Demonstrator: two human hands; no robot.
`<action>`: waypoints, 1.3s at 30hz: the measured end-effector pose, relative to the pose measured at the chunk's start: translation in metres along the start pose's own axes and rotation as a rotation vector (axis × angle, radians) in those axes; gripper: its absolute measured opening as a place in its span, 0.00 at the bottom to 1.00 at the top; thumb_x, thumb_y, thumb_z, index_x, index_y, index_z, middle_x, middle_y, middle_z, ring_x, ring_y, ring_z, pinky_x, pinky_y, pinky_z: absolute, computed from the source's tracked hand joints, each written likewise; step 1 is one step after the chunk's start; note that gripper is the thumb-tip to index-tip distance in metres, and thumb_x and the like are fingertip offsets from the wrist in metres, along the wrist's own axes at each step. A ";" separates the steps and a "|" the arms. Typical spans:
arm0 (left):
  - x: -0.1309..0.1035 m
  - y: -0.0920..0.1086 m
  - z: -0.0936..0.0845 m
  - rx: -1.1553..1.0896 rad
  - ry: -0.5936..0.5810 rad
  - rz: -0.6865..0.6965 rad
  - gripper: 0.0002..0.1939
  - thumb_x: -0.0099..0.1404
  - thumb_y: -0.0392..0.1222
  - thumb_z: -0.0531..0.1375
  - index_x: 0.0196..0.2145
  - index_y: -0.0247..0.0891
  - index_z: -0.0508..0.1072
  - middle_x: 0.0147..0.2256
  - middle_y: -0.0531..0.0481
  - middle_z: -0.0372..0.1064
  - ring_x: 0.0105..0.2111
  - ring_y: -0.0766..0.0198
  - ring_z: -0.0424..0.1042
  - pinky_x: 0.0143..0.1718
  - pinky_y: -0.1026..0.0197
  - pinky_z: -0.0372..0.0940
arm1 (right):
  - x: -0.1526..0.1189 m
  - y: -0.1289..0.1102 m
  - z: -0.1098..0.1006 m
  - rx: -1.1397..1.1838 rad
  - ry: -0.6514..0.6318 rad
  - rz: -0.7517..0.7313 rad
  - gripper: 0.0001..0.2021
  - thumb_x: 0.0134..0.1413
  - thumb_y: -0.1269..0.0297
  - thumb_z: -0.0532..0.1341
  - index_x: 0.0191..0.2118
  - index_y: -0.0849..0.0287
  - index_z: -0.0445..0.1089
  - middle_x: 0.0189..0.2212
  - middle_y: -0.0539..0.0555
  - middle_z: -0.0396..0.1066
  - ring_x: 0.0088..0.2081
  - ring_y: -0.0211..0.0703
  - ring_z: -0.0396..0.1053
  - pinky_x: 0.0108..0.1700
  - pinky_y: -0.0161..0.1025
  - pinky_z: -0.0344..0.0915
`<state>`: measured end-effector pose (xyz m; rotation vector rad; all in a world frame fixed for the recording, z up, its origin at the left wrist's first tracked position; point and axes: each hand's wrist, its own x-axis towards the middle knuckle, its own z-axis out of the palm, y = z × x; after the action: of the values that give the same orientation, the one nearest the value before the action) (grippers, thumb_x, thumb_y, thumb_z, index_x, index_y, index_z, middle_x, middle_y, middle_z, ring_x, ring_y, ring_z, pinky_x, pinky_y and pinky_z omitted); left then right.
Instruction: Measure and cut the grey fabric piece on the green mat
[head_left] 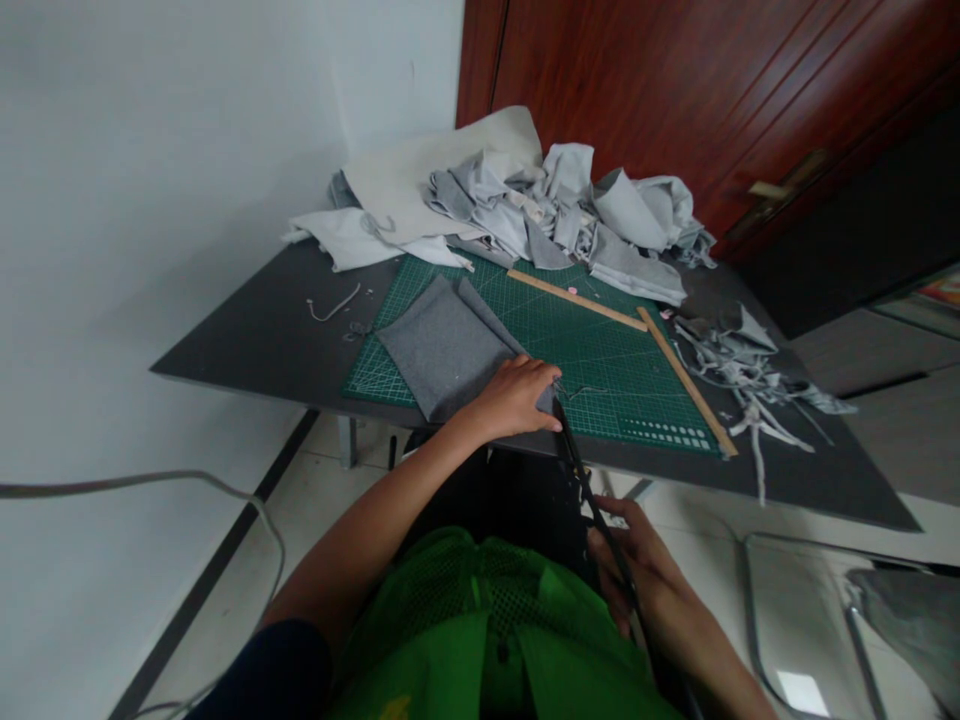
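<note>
A folded piece of grey cloth lies near the front edge of the table, on a green cutting mat. My left hand grips its right corner, thumb and fingers closing on the edge. Loose dark threads trail onto the mat beside the fingertips. Lower and to the right, in front of the table edge, my right hand is curled. A long narrow black strip runs from the cloth corner down across that hand. What the right fingers hold is partly hidden and cannot be made out.
Two wooden rulers lie on the mat's far and right sides. Grey and white cloth scraps are heaped at the back, with thin offcuts at the right. A chair stands right; a cable hangs left.
</note>
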<state>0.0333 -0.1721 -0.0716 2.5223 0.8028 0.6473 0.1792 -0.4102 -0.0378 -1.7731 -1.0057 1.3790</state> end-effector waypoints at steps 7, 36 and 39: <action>-0.001 0.000 -0.001 -0.006 0.013 0.022 0.24 0.57 0.49 0.73 0.47 0.41 0.70 0.48 0.47 0.71 0.51 0.50 0.67 0.52 0.51 0.61 | 0.001 0.004 0.001 -0.009 0.005 -0.011 0.27 0.63 0.41 0.60 0.58 0.52 0.57 0.20 0.39 0.60 0.15 0.33 0.55 0.16 0.31 0.58; -0.001 0.002 -0.003 -0.021 -0.018 0.010 0.21 0.56 0.50 0.74 0.46 0.42 0.79 0.50 0.48 0.72 0.53 0.51 0.67 0.54 0.51 0.61 | 0.002 0.015 -0.003 0.035 -0.008 -0.068 0.25 0.65 0.44 0.60 0.58 0.51 0.58 0.19 0.38 0.59 0.15 0.33 0.55 0.16 0.30 0.56; -0.001 0.002 -0.004 -0.025 -0.028 0.000 0.20 0.57 0.50 0.74 0.46 0.43 0.79 0.50 0.48 0.72 0.53 0.50 0.66 0.54 0.50 0.61 | 0.003 0.008 -0.007 0.053 -0.002 -0.024 0.25 0.62 0.42 0.62 0.54 0.51 0.59 0.16 0.37 0.57 0.13 0.32 0.52 0.15 0.29 0.53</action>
<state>0.0311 -0.1734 -0.0671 2.5033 0.7794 0.6173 0.1879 -0.4117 -0.0443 -1.7164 -0.9796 1.3805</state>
